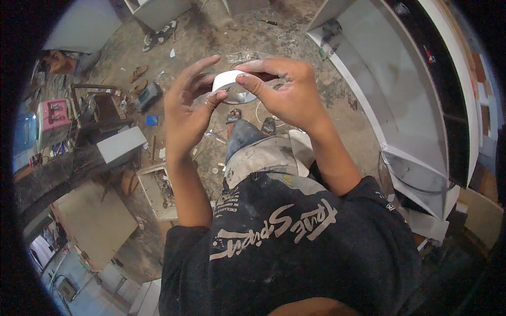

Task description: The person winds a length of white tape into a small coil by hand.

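Observation:
I hold a white roll of tape [226,80] up in front of me, a ring with a hollow middle. My right hand [287,87] grips its right side, thumb on the near face and fingers curled behind. At the roll's left edge, my left hand [187,102] has its thumb tip against the rim and some fingers bent behind it, while the index finger points up and away. Pale dust coats the fingers of both hands. Whether a loose end hangs from the roll I cannot tell.
A long white cabinet carcass [392,95] lies along the right. At the left are a cluttered workbench [79,152], a pink box [54,117] and a white board [121,145]. Sandals [138,73], a screwdriver [269,22] and an open drawer-like box [158,189] lie on the dirty floor.

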Demonstrator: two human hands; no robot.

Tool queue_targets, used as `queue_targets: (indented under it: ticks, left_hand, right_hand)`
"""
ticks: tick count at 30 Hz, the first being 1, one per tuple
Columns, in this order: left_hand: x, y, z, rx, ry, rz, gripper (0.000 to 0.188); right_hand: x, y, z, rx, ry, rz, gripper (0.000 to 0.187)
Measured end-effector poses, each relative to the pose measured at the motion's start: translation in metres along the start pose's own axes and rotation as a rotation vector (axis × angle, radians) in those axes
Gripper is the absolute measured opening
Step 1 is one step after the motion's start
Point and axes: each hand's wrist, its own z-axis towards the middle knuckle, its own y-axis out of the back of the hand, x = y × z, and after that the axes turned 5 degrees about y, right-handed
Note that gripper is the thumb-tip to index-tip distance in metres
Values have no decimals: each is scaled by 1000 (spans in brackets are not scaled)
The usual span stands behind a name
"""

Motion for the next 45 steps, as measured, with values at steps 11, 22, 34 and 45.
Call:
queue_targets:
  ticks: [11, 22, 34, 45]
  left_hand:
    - [10, -3, 1, -115, -19, -148, 51]
    - [10, -3, 5, -107, -37, -137, 48]
    - [19, -7, 8, -102, 70, -232, 53]
    - [20, -13, 6, -124, 82, -326, 53]
  right_hand:
    - [-3, -10, -7, -152, -144, 315, 25]
    - [12, -1, -4, 131, -51, -110, 33]
    - [-15, -32, -28, -158, -293, 648, 32]
    - [-10, -17, -11, -223, -243, 557, 39]
